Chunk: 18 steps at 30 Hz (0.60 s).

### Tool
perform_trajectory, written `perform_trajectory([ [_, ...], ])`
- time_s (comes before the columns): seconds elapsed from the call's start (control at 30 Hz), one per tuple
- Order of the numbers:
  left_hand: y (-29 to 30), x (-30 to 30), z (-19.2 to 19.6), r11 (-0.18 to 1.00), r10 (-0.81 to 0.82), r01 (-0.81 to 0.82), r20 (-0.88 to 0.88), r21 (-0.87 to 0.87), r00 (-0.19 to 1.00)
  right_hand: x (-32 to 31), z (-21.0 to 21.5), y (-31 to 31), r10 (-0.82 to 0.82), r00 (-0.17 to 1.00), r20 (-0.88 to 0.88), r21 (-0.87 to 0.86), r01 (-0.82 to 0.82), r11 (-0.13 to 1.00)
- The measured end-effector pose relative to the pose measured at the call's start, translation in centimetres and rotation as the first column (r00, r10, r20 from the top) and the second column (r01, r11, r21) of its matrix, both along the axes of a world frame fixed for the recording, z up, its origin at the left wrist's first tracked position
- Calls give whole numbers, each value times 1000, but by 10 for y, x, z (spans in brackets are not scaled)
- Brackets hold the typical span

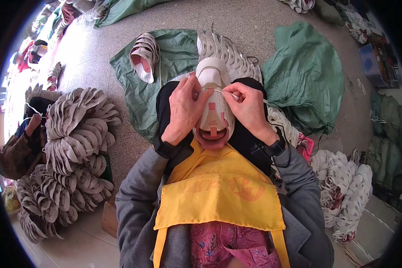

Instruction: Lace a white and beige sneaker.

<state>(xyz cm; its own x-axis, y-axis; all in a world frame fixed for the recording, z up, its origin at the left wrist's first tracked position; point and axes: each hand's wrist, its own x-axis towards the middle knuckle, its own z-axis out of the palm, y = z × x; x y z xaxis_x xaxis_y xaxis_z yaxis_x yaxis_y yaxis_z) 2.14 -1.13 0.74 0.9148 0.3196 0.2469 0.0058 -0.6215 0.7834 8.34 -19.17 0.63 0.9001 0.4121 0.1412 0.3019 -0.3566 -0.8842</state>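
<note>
A white and beige shoe upper (215, 116) with pink tabs and a pink lining lies across my lap, its toe end pointing away from me. My left hand (183, 107) grips its left side, the thumb pressed onto the perforated top and the other fingers curled. From the right, my right hand (247, 107) pinches a thin white shoelace (218, 90) between thumb and fingertips, close to the left thumb. Part of the lace is hidden by the fingers. Beneath the shoe is a yellow apron (219, 196).
Beyond my knees a finished-looking shoe upper (144, 58) rests on green cloth (174, 49), beside a row of white uppers (230, 51). A green sack (303, 76) lies right. Stacked grey pieces (76, 134) stand left, near another person's hand (33, 123). Bundled uppers (344, 187) sit right.
</note>
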Motion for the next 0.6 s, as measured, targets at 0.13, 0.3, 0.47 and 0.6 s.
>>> perform_trajectory([
  [0.13,-2,2,3,1000,11,-9,-73,29,997,-1,2,4,-5,999,39,-15,5,1000],
  [0.3,-5,3,-2,997,32,-27,-80,65,996,0,3,7,-6,999,53,-64,9,998],
  [0.47,-3,7,-4,994,42,-37,-46,103,998,2,3,9,25,994,105,-65,-18,998],
  [0.6,-3,7,-1,998,46,-41,-105,44,993,6,7,10,54,988,143,-124,-36,992],
])
